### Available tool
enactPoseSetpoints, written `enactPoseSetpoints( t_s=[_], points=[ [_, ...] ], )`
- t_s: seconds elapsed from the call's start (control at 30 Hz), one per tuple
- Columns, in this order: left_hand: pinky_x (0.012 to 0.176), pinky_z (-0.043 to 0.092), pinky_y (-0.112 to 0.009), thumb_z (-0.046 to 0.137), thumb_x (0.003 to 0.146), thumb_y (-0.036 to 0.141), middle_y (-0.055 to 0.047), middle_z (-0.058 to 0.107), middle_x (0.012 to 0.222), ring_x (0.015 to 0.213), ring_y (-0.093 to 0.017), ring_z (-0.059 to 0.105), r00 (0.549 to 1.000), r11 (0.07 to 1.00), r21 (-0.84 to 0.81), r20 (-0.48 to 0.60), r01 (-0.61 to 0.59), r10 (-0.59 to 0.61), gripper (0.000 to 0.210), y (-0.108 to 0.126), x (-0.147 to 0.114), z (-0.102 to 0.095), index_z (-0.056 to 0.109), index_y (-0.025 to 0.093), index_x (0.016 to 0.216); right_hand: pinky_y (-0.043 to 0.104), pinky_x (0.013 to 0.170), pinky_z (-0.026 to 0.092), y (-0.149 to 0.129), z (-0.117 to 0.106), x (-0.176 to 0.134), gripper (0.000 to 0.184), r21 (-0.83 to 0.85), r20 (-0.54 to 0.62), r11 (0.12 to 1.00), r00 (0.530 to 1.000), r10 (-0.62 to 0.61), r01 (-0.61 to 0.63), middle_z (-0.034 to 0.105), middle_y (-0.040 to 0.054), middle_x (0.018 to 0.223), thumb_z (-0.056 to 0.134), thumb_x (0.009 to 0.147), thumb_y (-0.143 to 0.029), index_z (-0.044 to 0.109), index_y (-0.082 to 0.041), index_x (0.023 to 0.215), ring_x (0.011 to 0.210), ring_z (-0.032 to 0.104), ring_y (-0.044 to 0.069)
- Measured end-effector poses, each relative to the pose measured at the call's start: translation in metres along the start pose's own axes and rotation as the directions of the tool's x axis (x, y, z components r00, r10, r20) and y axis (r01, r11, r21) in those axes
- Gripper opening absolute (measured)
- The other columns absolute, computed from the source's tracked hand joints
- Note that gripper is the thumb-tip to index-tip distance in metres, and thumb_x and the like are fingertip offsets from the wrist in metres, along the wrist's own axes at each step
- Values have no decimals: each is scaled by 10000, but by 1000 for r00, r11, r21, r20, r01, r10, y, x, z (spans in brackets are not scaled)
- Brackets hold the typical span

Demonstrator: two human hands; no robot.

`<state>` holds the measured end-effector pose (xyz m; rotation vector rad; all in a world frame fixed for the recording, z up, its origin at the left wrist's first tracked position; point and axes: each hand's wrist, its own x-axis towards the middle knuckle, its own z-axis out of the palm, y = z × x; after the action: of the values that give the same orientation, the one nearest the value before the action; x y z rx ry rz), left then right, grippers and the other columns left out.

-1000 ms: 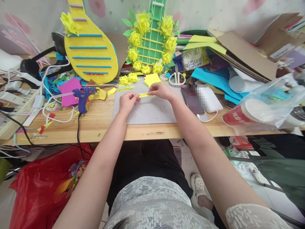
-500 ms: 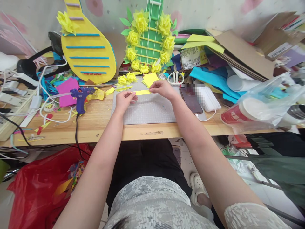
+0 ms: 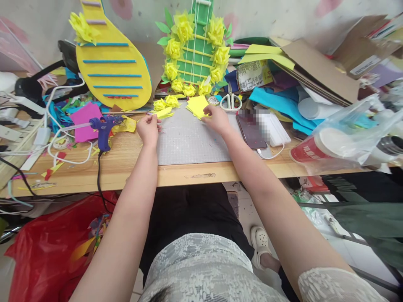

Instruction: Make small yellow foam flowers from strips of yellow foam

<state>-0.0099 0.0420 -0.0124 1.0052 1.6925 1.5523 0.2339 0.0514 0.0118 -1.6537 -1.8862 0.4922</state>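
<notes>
My left hand [image 3: 148,129] is closed, thumb and fingers pinched at the near end of a folded yellow paper strip [image 3: 164,112], left of the grey cutting mat's middle. Small yellow paper flowers [image 3: 166,102] lie just beyond it. My right hand [image 3: 218,120] rests over the cutting mat [image 3: 189,144], its fingertips closed at the right edge of a stack of yellow paper squares [image 3: 196,105]. How many sheets they grip is hidden. White-handled scissors [image 3: 231,100] and a roll of tape [image 3: 213,100] lie beyond my right hand.
A blue glue gun [image 3: 106,128] with a cord sits at left, beside pink paper [image 3: 84,119]. Yellow [image 3: 111,71] and green [image 3: 195,63] paper instruments stand at the back. At right are a phone [image 3: 252,132], a bagged cup [image 3: 310,149] and stacked cardboard [image 3: 321,69].
My left hand has moved left with the yellow strip, bringing it to the paper by the flowers. My right hand has let go of the strip and is at the yellow stack.
</notes>
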Motion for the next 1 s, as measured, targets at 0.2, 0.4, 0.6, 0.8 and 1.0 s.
enactPoseSetpoints(
  t_s=[0.2, 0.4, 0.6, 0.8, 1.0],
  points=[
    [497, 448, -186, 604, 824, 362, 13, 664, 800, 509, -72, 554, 999, 998, -58, 9, -34, 34, 437, -13, 9, -1, 465, 247, 1221, 431, 900, 418, -5, 9, -11, 251, -135, -3, 991, 1000, -9, 9, 693, 138, 1075, 512, 853, -172, 616, -180, 1082, 1025, 604, 301],
    [529, 454, -189, 576, 850, 367, -19, 622, 918, 637, -95, 592, 981, 983, 65, -83, -173, 178, 381, -9, -2, -1, 449, 239, 1186, 388, 825, 407, -7, 11, -8, 259, -126, -54, 990, 997, 51, -57, 711, 96, 967, 469, 853, -130, 627, -195, 1047, 946, 609, 275],
    [649, 491, -212, 582, 855, 345, -13, 631, 891, 717, -118, 621, 963, 956, 116, 9, -270, 270, 314, -5, -15, 2, 487, 225, 1128, 373, 792, 407, -9, 10, -9, 322, -179, -50, 982, 997, 51, -59, 708, 99, 1012, 443, 813, -78, 629, -183, 1053, 911, 610, 257],
    [712, 467, -221, 635, 798, 206, -11, 669, 879, 789, -142, 625, 937, 928, 170, 174, -331, 302, 308, 2, -29, 4, 554, 219, 1095, 351, 780, 436, -11, 8, -6, 192, -100, -41, 988, 992, 116, -120, 699, 88, 975, 558, 757, -116, 667, -175, 903, 887, 613, 230],
    [737, 467, -221, 569, 741, 79, 5, 684, 888, 771, -133, 615, 892, 881, 247, 321, -404, 319, 403, 9, -43, 9, 585, 228, 1115, 364, 819, 453, 2, 10, 6, 75, 81, -80, 987, 987, 142, -136, 670, 63, 891, 595, 786, -246, 633, -182, 798, 844, 581, 200]
  ],
)
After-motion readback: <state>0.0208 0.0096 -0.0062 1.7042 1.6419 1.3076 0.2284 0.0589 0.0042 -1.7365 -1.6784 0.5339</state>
